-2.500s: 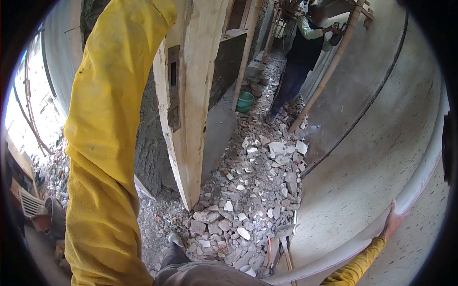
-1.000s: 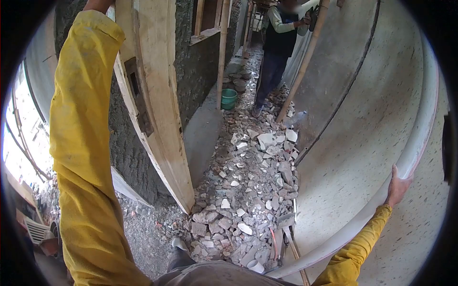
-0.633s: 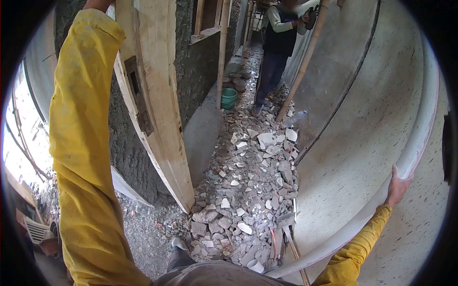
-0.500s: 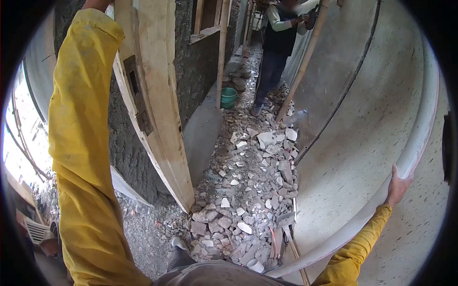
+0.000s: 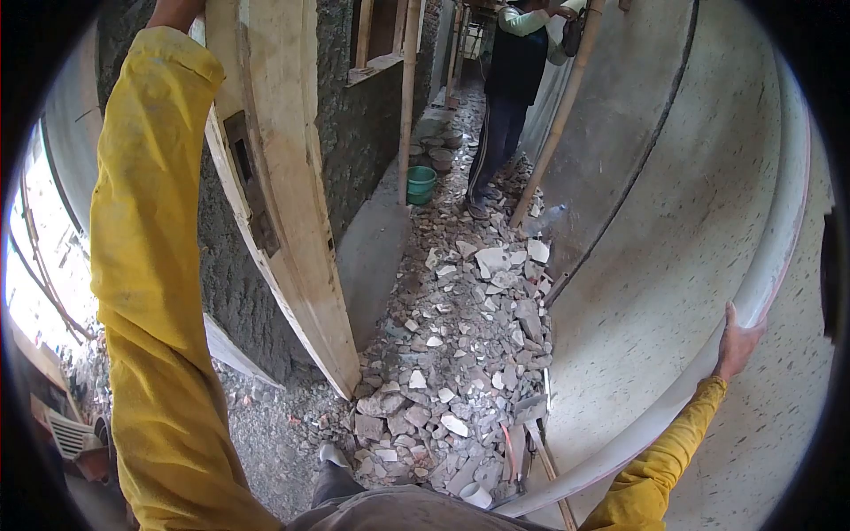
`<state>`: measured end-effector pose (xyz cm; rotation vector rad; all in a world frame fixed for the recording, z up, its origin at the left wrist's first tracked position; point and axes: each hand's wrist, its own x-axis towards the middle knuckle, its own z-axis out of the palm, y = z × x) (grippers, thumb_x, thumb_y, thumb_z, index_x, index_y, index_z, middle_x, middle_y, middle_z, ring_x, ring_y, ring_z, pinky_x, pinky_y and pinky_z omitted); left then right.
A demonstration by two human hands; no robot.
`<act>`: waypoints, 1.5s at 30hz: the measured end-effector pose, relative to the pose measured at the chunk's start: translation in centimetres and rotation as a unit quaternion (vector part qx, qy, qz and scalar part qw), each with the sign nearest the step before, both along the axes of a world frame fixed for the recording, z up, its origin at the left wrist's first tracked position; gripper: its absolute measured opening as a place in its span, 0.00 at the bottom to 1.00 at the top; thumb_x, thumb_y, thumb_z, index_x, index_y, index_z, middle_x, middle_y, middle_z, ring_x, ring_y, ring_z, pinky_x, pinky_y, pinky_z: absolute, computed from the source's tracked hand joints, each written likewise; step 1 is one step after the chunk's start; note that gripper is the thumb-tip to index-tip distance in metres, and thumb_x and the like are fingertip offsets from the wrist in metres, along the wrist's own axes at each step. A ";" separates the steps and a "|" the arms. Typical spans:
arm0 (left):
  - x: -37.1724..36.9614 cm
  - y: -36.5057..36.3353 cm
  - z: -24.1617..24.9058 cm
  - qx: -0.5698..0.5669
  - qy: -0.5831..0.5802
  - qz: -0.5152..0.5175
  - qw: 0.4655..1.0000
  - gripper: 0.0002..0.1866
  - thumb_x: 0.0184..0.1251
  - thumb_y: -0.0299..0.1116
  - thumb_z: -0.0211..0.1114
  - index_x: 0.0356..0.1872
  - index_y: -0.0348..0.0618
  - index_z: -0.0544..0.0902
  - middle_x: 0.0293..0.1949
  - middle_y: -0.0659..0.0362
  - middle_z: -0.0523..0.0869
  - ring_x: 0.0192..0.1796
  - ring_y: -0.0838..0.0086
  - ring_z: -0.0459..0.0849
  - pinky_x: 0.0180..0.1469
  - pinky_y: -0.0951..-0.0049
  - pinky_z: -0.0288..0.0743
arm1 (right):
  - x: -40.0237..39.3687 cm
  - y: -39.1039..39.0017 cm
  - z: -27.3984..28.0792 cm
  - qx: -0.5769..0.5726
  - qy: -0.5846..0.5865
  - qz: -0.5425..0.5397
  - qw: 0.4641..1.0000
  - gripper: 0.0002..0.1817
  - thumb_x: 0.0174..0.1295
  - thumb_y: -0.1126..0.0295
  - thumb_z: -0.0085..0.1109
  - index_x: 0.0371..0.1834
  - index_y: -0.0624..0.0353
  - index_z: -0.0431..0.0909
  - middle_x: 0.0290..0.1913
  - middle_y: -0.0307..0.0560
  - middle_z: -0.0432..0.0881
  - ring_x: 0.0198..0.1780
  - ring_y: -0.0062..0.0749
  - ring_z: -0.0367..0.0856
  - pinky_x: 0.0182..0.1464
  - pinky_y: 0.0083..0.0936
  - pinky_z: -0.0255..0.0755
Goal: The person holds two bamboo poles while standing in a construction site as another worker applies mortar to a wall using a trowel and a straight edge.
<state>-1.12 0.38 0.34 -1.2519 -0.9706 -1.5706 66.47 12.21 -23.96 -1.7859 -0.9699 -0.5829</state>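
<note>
My right hand (image 5: pixel 739 343) is wrapped around a long pale grey pipe (image 5: pixel 682 398). The pipe leans along the right wall and looks bowed by the lens. At the upper left, only part of my left hand (image 5: pixel 175 12) shows, raised next to a pale wooden door (image 5: pixel 292 177); its fingers lie beyond the top edge. The door's side has a metal lock plate (image 5: pixel 251 181) in it. Yellow sleeves cover both arms. A small white cup-like piece (image 5: pixel 475 495) and a shovel (image 5: pixel 531 411) lie low in front of me, near the pipe.
Broken stone and tile rubble (image 5: pixel 443 354) covers the narrow passage floor. Farther along, a person (image 5: pixel 513 80) stands beside a leaning bamboo pole (image 5: pixel 567 106). A green bucket (image 5: pixel 421 183) sits by an upright pole (image 5: pixel 410 106). A plastic bottle (image 5: pixel 555 213) lies near the right wall.
The person in the passage has raised their hands and shifted their stance. My view has moved slightly. Both my arms, the door and the pipe stay nearly where they were.
</note>
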 end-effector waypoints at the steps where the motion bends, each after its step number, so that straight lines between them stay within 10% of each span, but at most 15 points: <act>1: -0.2 0.1 0.1 0.001 0.000 0.000 1.000 0.39 0.38 0.33 0.74 0.54 0.36 0.64 0.45 0.51 0.75 0.49 0.67 0.73 0.55 0.71 0.65 | 0.1 0.1 0.0 -0.001 -0.004 -0.006 1.000 0.47 0.44 0.44 0.62 0.63 0.59 0.53 0.60 0.54 0.64 0.60 0.46 0.65 0.58 0.40 0.61; 45: 0.2 0.5 -0.3 0.031 0.022 -0.016 0.999 0.40 0.40 0.33 0.73 0.56 0.36 0.61 0.46 0.51 0.75 0.49 0.67 0.73 0.54 0.70 0.67 | -0.7 -0.5 0.3 -0.003 -0.002 -0.023 1.000 0.47 0.43 0.44 0.62 0.63 0.59 0.55 0.59 0.55 0.65 0.59 0.47 0.65 0.57 0.40 0.61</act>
